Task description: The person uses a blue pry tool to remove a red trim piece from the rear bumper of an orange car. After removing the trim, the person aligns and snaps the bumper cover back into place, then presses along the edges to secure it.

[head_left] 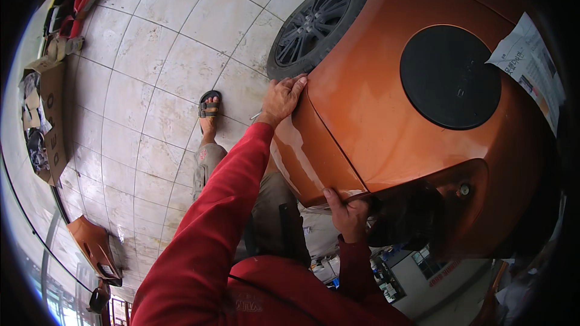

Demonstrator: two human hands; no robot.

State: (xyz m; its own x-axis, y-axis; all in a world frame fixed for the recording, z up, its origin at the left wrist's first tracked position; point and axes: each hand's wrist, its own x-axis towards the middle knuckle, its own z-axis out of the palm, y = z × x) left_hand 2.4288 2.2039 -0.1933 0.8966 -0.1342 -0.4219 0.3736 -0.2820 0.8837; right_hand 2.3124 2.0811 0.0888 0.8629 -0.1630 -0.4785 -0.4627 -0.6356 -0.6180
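Note:
An orange bumper [311, 156] lies against the orange car body [353, 108], with a narrow dark seam between them. My left hand [283, 98] grips the bumper's upper end, right beside the wheel [311, 24]; its fingers are closed over the edge. Next to that hand a thin light rod [256, 115] pokes out, and I cannot tell if it is held. At the lower end of the seam my right hand [349, 212] pinches the bumper's corner, thumb on top and the other fingers partly hidden. Pale streaks run along the bumper's surface.
A round black disc [451, 77] sits on the car body, near a printed paper sheet [531, 63]. Below it is a dark lamp opening [417, 211]. On the tiled floor [151, 90], a cardboard box [53, 121] and a loose orange part [95, 246] stand at the left.

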